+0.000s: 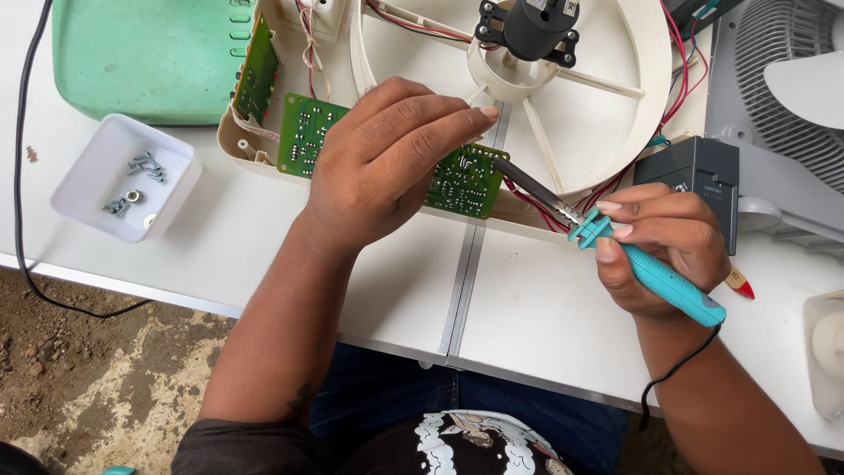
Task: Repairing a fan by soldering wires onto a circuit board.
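1. The white surface [545,317] carries all of the work; a metal seam runs down its middle toward you.
2. The cream fan housing [615,114] lies flat at the far edge of the surface, with its spokes meeting at a hub that bears a black motor [532,26]. Red wires run along its right rim.
3. A mint-green cover [141,53] sits at the far left, just beside the housing.
4. A grey fan grille [782,97] lies at the far right.
5. A black box [694,171] rests near the housing's right rim, just behind your right hand.
6. A white tray [97,180] stands at the left, well apart from both hands, and holds a few screws [141,167].
7. The green circuit board [462,180] lies at the housing's near edge, partly under your left hand.
8. Your left hand [387,163] lies across the board, fingers extended and pressing down on it.
9. Your right hand [664,246] is closed around the teal handle of the soldering iron [615,251], whose black cord trails off past your wrist.
10. The iron's dark tip reaches the board's right end, just below your left fingertips.
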